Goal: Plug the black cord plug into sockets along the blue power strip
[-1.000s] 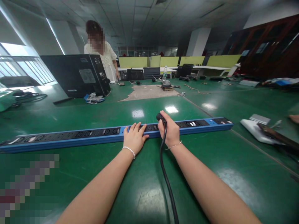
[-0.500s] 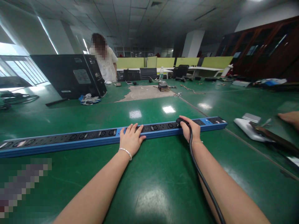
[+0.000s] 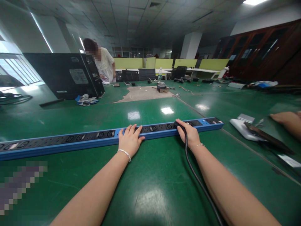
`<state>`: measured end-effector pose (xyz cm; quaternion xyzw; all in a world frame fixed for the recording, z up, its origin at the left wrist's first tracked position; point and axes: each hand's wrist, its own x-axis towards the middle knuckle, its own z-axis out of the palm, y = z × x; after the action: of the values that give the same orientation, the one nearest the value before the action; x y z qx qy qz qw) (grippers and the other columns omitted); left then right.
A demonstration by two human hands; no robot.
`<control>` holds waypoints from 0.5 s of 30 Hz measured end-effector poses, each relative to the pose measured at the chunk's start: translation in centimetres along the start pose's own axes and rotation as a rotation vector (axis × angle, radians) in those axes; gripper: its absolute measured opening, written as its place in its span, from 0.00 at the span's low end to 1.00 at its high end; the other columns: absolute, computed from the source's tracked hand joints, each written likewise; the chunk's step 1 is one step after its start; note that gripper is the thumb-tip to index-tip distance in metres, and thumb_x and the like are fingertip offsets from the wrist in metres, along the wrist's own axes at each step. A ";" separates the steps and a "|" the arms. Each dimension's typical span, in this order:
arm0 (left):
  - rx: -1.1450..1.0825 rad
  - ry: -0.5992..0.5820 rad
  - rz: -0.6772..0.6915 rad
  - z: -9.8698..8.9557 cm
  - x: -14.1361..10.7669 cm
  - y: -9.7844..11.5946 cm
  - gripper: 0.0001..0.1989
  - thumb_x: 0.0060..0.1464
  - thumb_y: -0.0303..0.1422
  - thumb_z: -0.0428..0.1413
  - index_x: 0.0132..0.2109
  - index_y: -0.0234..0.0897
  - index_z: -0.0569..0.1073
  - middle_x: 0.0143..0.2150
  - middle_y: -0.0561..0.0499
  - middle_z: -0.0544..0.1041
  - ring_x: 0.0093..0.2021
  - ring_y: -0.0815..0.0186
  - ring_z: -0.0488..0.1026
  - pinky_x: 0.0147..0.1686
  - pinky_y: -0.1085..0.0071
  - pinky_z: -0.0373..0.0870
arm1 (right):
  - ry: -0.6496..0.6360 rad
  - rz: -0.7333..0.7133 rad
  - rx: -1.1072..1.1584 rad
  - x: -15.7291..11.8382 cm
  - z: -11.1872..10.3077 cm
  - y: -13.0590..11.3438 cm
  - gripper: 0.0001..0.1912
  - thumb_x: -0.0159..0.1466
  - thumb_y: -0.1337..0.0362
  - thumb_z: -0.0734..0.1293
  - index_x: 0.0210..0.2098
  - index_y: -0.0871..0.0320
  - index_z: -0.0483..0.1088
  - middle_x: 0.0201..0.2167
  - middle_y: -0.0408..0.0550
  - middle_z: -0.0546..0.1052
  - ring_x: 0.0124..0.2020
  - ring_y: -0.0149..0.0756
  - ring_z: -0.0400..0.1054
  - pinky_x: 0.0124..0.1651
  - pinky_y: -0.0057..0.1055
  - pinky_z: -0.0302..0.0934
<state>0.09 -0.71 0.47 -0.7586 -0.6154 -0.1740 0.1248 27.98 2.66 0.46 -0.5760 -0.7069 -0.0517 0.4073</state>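
A long blue power strip (image 3: 87, 145) with black sockets lies across the green table (image 3: 150, 175). My left hand (image 3: 129, 140) rests on its middle, fingers spread over the top edge. My right hand (image 3: 189, 133) grips a black power plug (image 3: 179, 125) at the strip's sockets, right of my left hand. The plug's prongs are hidden, so I cannot tell how deep it sits. From the plug a black power cord (image 3: 191, 164) runs down beside my right forearm to the bottom edge of the view.
A black computer case (image 3: 63, 75) stands at the back left, with work gloves (image 3: 86, 100) before it. Behind it a person (image 3: 104, 64) leans forward. At right lie a white device (image 3: 243, 129) and a dark flat object (image 3: 268, 136), near another person's hand (image 3: 285, 121).
The view has shifted slightly. My right hand's grip on the plug looks a little changed, with its fingers lying flatter. My left hand stays on the strip. The person behind bends further down.
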 end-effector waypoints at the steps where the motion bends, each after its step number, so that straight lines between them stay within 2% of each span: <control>1: -0.001 0.005 0.001 0.0 0.0 0.0 0.24 0.58 0.44 0.48 0.60 0.46 0.63 0.62 0.46 0.65 0.62 0.54 0.58 0.58 0.49 0.49 | -0.001 -0.007 -0.010 -0.1 0.0 0.1 0.20 0.60 0.62 0.60 0.50 0.55 0.72 0.48 0.48 0.75 0.46 0.40 0.71 0.51 0.38 0.65; 6: 0.000 -0.001 -0.010 0.1 0.0 0.0 0.24 0.58 0.45 0.47 0.60 0.47 0.62 0.63 0.47 0.64 0.62 0.55 0.57 0.58 0.50 0.48 | 0.001 0.011 -0.028 -0.3 0.2 0.3 0.19 0.61 0.62 0.60 0.50 0.52 0.71 0.49 0.45 0.75 0.47 0.40 0.71 0.53 0.41 0.64; 15: 0.019 0.004 -0.006 0.1 0.0 0.0 0.24 0.58 0.45 0.47 0.60 0.47 0.62 0.62 0.47 0.64 0.62 0.56 0.57 0.58 0.51 0.48 | 0.002 -0.011 -0.029 -0.4 0.1 0.1 0.19 0.61 0.62 0.59 0.50 0.54 0.71 0.49 0.47 0.75 0.46 0.40 0.71 0.53 0.41 0.64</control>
<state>0.06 -0.69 0.38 -0.7551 -0.6190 -0.1703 0.1328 28.02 2.46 0.08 -0.5780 -0.7088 -0.0647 0.3992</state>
